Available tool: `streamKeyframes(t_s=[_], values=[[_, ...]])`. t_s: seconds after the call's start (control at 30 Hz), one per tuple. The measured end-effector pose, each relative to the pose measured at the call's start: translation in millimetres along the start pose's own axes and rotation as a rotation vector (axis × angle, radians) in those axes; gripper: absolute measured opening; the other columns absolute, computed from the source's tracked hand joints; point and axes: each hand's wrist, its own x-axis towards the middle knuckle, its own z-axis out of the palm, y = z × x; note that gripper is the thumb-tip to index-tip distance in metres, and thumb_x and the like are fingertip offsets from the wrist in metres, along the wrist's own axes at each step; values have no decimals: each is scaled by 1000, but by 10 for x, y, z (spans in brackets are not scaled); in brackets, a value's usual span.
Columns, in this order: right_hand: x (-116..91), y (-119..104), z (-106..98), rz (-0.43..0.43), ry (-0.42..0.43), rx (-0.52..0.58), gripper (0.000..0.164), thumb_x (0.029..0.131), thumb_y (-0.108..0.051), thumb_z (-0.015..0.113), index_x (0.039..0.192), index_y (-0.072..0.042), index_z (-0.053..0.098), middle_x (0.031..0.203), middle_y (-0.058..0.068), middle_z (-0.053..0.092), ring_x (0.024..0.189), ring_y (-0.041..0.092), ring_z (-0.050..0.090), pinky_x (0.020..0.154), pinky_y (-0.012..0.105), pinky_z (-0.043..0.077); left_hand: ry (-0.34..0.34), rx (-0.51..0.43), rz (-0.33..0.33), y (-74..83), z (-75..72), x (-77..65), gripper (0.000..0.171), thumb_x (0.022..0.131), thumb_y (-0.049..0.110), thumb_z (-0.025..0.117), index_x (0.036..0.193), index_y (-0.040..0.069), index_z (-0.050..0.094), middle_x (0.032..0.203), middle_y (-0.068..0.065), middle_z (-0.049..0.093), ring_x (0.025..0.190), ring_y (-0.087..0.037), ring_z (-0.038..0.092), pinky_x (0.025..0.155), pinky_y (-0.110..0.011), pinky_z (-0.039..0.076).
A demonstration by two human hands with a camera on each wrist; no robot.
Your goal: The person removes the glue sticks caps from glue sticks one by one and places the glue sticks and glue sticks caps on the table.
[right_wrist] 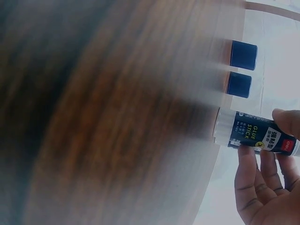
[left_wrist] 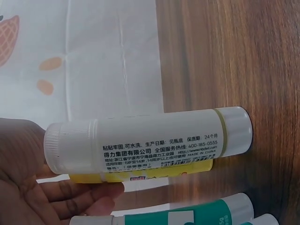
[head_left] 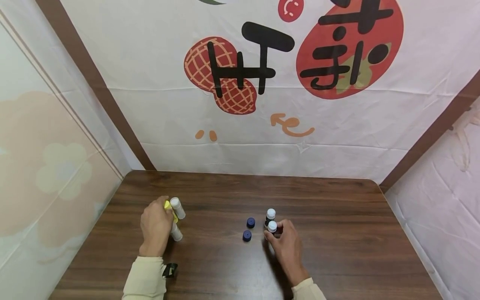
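On the left of the table, my left hand [head_left: 155, 225] grips a yellow glue stick [head_left: 175, 216] from above, its fingers curled about the upper end in the left wrist view. Right in front of it stands a white glue stick [left_wrist: 159, 140] with black print. Another white-topped stick [head_left: 178, 208] is just behind. My right hand [head_left: 288, 248] pinches a dark blue glue stick [right_wrist: 255, 131] between thumb and fingers, its white top [head_left: 272, 226] showing. Close behind it stands a second dark blue stick [head_left: 270, 214], also white-topped.
Two dark blue caps [head_left: 251, 222] [head_left: 246, 236] sit on the brown wooden table [head_left: 210, 266], left of my right hand. Teal glue sticks [left_wrist: 187, 213] appear low in the left wrist view. Behind the table hangs a printed white cloth [head_left: 168, 154].
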Motion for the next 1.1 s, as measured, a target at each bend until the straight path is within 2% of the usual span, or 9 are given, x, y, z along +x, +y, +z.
streamKeyframes(t_s=[0.3,0.7,1.1], values=[[7,-8,-2,9,1,12,33,64,-26,80,79,-12,54,78,-2,56,70,14,58,60,30,43,0,1,7,0,-1,9,30,73,-1,61,103,-1,62,91,-23,63,70,-38,58,56,-49,42],[7,0,8,6,2,2,34,64,-27,80,79,-13,54,77,-3,56,69,14,57,59,30,43,18,-1,-23,18,-37,1,29,73,0,61,103,1,62,91,-22,63,68,-36,57,54,-48,41],[-2,-1,11,6,-4,9,33,64,-25,80,80,-12,54,78,-2,56,70,15,57,59,30,43,122,-48,34,46,-92,-23,31,74,-1,63,105,0,61,92,-22,61,78,-40,57,62,-51,41]])
